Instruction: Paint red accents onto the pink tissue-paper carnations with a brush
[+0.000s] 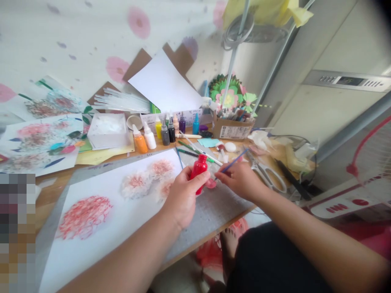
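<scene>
Above the grey mat (pixel 210 211) on the tabletop (pixel 51 199), just right of the white paper (pixel 128 228), you hold a small red bottle (pixel 200 169) in your left hand (pixel 181 197), that grip wrapped firmly round its body with the thumb across the front. The bottle is roughly upright, and no nozzle shows on its neck, unlike the orange bottle (pixel 140 142) behind the paper. Your right hand (pixel 241 179) pinches a slim blue tool (pixel 236 160), apparently a brush, its grip closed and its lower end beside the bottle. You cannot tell whether that end touches the small reddish object (pixel 210 183) below it; blur hides what that is.

To your left, the paper carries a strongly reddened blossom (pixel 85 215) and paler ones, including a pale blossom (pixel 136 183). You seem to be at the paint-loading step. The next move probably calls for a steady bottle and a light, controlled touch with the tip.
</scene>
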`<state>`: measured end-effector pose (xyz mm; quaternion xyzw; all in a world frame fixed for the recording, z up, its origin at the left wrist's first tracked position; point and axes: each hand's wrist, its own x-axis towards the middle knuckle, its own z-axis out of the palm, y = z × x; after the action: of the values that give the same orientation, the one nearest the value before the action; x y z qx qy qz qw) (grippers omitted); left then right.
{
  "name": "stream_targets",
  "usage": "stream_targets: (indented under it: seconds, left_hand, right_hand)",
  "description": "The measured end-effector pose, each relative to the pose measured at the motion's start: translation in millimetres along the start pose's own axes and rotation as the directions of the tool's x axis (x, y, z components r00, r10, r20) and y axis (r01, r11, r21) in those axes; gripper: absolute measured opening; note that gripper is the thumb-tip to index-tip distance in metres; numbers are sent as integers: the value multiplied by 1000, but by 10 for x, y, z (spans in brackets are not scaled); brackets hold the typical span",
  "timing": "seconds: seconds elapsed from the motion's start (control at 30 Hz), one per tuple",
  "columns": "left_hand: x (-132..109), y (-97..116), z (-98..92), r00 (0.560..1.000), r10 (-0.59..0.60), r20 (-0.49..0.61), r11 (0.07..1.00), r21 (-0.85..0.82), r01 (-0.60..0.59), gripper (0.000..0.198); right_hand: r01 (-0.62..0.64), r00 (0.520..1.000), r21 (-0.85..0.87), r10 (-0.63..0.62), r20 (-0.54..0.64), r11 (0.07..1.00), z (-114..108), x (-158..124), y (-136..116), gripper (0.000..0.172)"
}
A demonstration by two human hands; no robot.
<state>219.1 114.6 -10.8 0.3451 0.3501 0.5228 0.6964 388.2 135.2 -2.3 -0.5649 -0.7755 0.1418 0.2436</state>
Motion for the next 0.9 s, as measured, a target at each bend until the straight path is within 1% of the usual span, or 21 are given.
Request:
stream_targets:
  seconds: [0.27, 0.6, 0.77, 0.9]
  left_hand:
    - [10, 13, 7, 1000, -2, 4, 1000, -3, 2, 19]
    - [14, 8, -7, 1000, -6, -13, 999, -33, 5, 24]
    - [11, 21, 3, 1000, -8, -5, 998, -56, 8, 23]
    - [18, 26, 8, 1000, -11, -1, 998, -69, 11, 22]
  right_hand:
    - [-3, 1000, -30, 3, 5, 1000, 4, 3, 4, 21]
    - [3, 1000, -28, -4, -17, 1000, -10, -2, 8, 21]
    - [35, 999, -21, -36, -25, 999, -6, 5, -7, 20]
    - [16, 1000, -40, -17, -10, 999, -12, 14, -31, 23]
